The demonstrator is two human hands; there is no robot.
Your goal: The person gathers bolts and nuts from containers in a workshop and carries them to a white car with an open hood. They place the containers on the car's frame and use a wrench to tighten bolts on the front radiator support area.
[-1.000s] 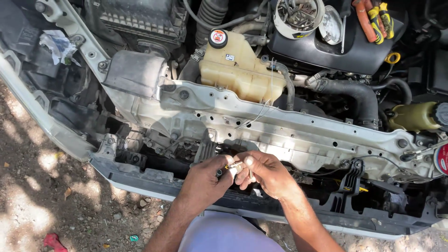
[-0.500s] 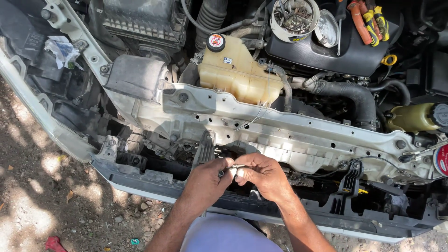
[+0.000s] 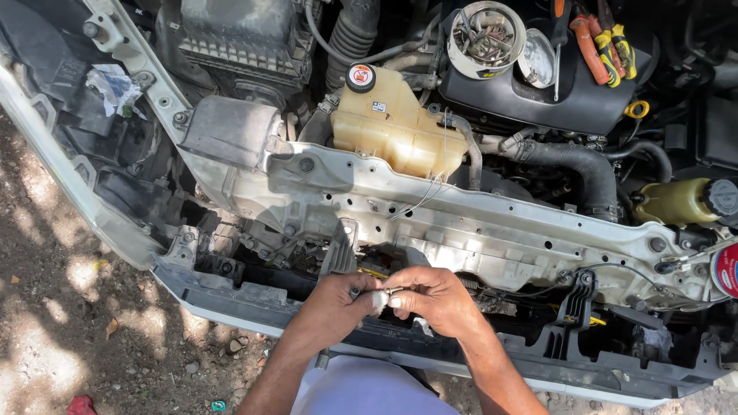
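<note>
Left hand point(image 3: 332, 301) and right hand point(image 3: 430, 298) grip, small pale part point(image 3: 380, 300) pinched between fingertips

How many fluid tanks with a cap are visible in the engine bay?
2. A cream tank with a red cap sits at top centre; a yellowish tank with a black cap sits at the right edge. Others may be hidden behind hoses.
</note>
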